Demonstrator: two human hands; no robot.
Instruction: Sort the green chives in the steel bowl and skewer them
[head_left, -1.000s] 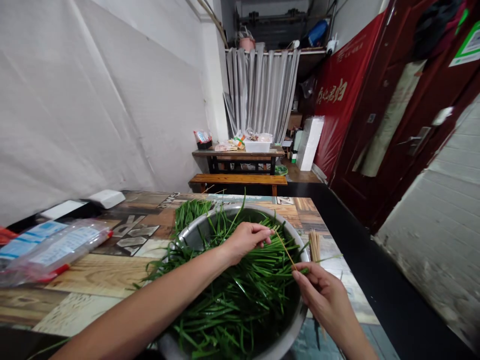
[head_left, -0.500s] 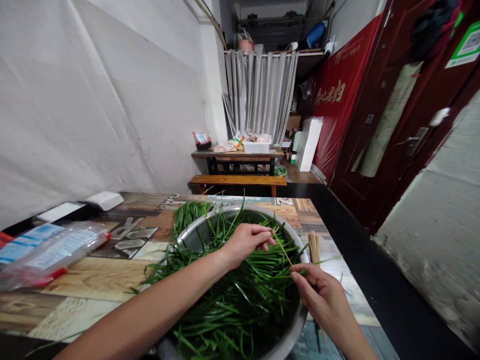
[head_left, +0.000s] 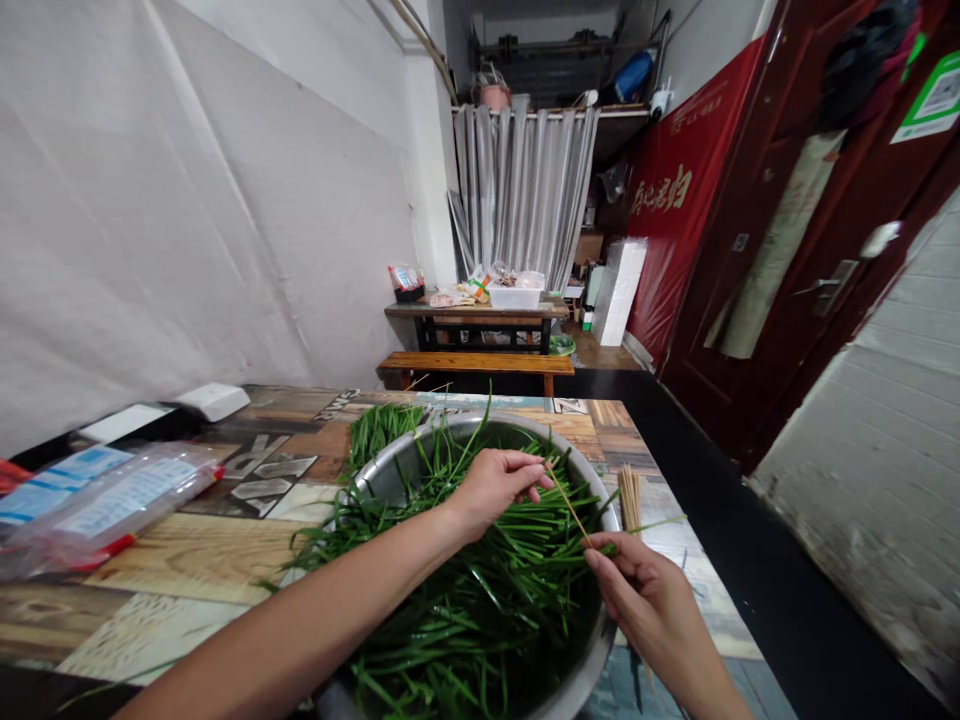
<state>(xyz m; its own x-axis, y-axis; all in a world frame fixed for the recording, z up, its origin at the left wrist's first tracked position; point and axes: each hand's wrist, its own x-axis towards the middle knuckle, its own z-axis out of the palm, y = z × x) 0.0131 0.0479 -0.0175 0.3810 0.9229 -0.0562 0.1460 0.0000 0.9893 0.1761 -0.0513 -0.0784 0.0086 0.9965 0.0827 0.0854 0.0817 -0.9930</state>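
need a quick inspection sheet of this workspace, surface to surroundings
surface: patterned wooden table, partly covered.
job's things: steel bowl heaped with green chives; thin bamboo skewer held over it; bundle of spare skewers beside the rim.
clutter: plastic bags and a white box on the left.
grippers: left hand pinches the skewer's far end; right hand pinches its near end with a chive.
cables: nothing seen on the table.
surroundings: second table with a bench, grey curtain, red door.
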